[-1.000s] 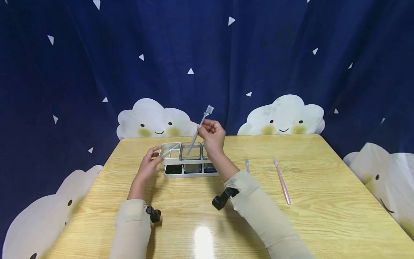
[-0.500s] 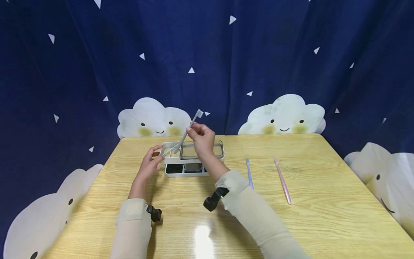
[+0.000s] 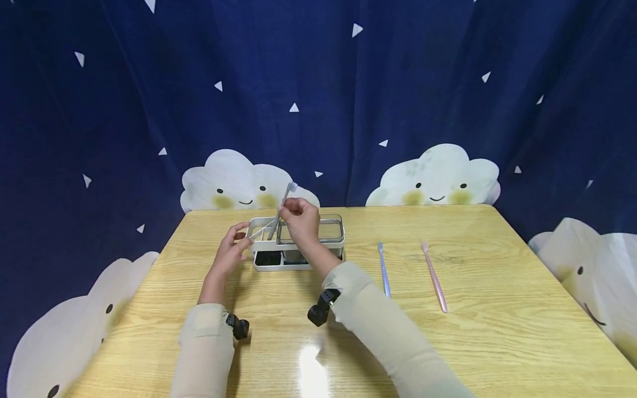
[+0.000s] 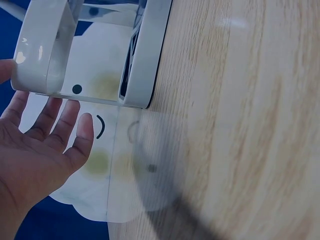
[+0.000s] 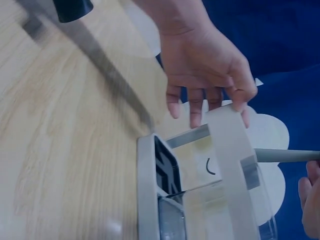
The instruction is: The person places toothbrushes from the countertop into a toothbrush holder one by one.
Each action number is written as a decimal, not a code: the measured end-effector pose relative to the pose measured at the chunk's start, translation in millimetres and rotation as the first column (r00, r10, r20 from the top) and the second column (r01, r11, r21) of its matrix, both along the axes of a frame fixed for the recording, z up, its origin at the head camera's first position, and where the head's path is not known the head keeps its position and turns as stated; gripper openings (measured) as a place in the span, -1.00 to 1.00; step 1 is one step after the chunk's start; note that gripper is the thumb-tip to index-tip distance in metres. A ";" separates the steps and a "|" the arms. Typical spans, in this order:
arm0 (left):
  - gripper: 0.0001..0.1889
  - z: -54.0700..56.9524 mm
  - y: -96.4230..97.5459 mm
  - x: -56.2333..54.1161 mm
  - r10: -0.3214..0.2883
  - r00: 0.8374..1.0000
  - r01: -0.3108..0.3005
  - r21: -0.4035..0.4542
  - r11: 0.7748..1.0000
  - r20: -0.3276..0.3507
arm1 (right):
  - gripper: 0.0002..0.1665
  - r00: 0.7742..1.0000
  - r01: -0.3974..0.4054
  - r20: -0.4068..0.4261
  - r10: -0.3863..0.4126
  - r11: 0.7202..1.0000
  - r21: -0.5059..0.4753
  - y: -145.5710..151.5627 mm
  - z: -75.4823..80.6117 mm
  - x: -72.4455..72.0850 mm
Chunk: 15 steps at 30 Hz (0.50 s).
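Just left of centre in the head view, the right hand (image 3: 302, 221) pinches a grey toothbrush (image 3: 276, 223) between thumb and fingers, bristles up and the handle slanting down toward the lower left. The brush lies at the left side of that hand, its head above the fingertips, its lower end at the divided section of a white two-level rack (image 3: 266, 247); how far in it reaches cannot be told. The left hand (image 3: 231, 246), further left in the frame, grips the rack's left end, thumb at the front rim and fingers around the end; in the left wrist view that end fills the upper left. Clear containers (image 3: 331, 228) sit in the rack's right part, partly behind the right hand. Right of centre, a blue toothbrush (image 3: 384, 271) and a pink toothbrush (image 3: 435, 279) lie apart on the wooden table (image 3: 507, 298), beyond both hands' grasp.
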<state>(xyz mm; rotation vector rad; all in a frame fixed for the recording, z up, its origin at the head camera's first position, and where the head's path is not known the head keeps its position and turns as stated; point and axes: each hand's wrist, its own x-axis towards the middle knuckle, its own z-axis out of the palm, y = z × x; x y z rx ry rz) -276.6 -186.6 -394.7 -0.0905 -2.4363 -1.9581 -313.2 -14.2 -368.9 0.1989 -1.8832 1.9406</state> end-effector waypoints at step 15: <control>-0.44 -28.9 -9.2 -21.3 0.020 1.000 -0.020 0.004 1.000 -0.020 | -0.91 0.999 0.030 0.018 -0.039 0.931 0.364 -14.2 -13.5 3.5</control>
